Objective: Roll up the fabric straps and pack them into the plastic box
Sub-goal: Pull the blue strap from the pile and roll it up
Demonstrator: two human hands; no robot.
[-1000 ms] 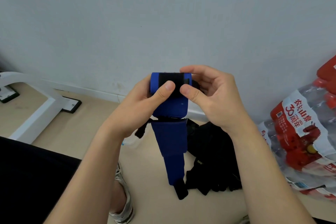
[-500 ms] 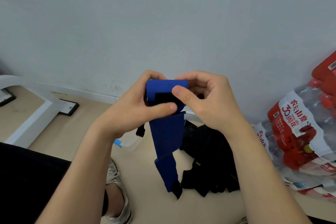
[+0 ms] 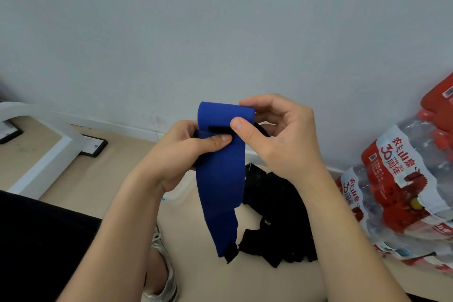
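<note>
I hold a blue fabric strap [image 3: 220, 179] up in front of the wall, its top end curled into a small roll with a black patch showing. My left hand [image 3: 181, 154] grips the roll from the left, thumb pressed across its front. My right hand [image 3: 277, 135] pinches the roll's right end between thumb and fingers. The strap's loose tail hangs down to a black tip near the floor. A clear plastic box [image 3: 181, 193] shows only as a sliver below my left wrist, mostly hidden.
A pile of black fabric pieces [image 3: 277, 218] lies on the beige floor behind the strap. Packs of bottled water in red and white wrap [image 3: 402, 189] stand at the right. A white metal frame foot [image 3: 49, 149] sits at the left. My shoe [image 3: 161, 265] is below.
The roll has turned further, so more blue fabric now wraps over the black patch. The hanging tail has risen a little and both hands have shifted slightly on the roll.
</note>
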